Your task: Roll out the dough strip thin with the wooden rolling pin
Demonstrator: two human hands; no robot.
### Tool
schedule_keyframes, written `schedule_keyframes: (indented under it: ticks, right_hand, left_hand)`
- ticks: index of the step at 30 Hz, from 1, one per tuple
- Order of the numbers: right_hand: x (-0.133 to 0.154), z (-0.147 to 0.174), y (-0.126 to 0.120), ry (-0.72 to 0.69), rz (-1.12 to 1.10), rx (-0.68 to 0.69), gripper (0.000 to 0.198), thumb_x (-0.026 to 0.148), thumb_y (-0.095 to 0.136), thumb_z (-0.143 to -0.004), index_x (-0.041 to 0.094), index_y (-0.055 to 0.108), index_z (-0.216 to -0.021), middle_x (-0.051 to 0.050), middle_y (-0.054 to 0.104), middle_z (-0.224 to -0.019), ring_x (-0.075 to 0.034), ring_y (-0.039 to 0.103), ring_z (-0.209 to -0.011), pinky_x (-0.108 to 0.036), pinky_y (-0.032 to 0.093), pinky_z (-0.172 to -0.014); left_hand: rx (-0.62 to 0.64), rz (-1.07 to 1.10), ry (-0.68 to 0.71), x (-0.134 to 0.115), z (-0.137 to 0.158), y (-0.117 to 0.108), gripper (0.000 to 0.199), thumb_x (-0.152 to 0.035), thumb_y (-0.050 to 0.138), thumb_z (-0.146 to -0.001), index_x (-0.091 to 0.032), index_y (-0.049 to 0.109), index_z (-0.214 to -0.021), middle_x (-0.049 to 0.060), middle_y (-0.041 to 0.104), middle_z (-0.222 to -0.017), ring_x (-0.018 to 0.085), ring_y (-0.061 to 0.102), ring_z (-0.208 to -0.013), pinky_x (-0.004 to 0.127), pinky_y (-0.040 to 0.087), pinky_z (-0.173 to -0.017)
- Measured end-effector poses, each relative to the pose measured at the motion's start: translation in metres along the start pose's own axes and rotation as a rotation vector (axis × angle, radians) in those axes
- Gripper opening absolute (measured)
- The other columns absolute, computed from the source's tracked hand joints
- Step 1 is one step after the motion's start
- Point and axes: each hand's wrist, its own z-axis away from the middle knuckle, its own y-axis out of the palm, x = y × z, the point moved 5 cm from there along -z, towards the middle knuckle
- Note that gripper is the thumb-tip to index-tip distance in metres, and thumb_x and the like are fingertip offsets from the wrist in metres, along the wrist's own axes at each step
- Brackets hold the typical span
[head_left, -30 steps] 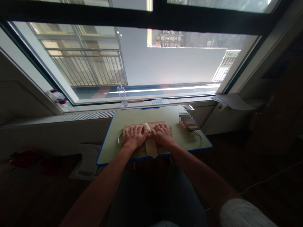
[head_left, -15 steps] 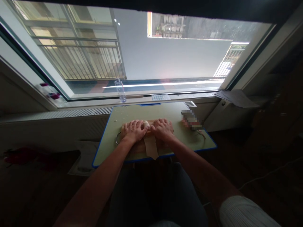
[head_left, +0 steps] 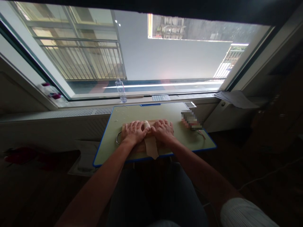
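Note:
A pale sheet of dough (head_left: 151,148) hangs over the near edge of the wooden board (head_left: 138,147). Its far end forms a roll (head_left: 147,124) between my hands. My left hand (head_left: 134,130) curves over the left end of this roll, its thumb against the dough. On the other side my right hand (head_left: 163,129) mirrors it, with the thumb close to the left one. My palms and fingers hide what lies inside or beside the roll. A metal handle (head_left: 118,138) sticks out at the board's left side.
The board lies on a small green table (head_left: 189,142) with a blue rim. A blurred-out item (head_left: 191,119) is at its right. Small white crumbs dot the back left. Behind, a clear bottle (head_left: 121,91) stands on the window sill (head_left: 99,101), near a gridded white item (head_left: 161,97).
Both hands stay on the dough roll in nearly the same place. The whole view has shifted very slightly.

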Motion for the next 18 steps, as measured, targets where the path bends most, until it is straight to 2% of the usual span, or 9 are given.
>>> schedule_keyframes:
  ticks: [8,18]
  right_hand:
    - [0.0,0.009,0.002,-0.008,0.009,-0.022,0.051,0.057,0.045,-0.109,0.023,0.07,-0.136,-0.016,0.064,-0.152,-0.036,0.049,-0.142,-0.056,0.03,-0.12]
    - [0.002,0.021,-0.002,-0.039,0.041,-0.06,0.049,0.056,0.044,-0.11,0.021,0.072,-0.129,-0.016,0.068,-0.146,-0.036,0.051,-0.137,-0.056,0.031,-0.118]
  left_hand:
    - [-0.027,0.021,-0.005,-0.003,0.013,-0.003,0.063,-0.066,0.036,-0.107,-0.033,0.057,-0.156,0.007,0.054,-0.168,0.031,0.041,-0.156,0.059,0.02,-0.133]
    - [-0.05,0.013,-0.002,-0.008,0.025,-0.01,0.062,-0.065,0.035,-0.108,-0.03,0.06,-0.153,0.009,0.056,-0.165,0.031,0.043,-0.155,0.059,0.022,-0.133]
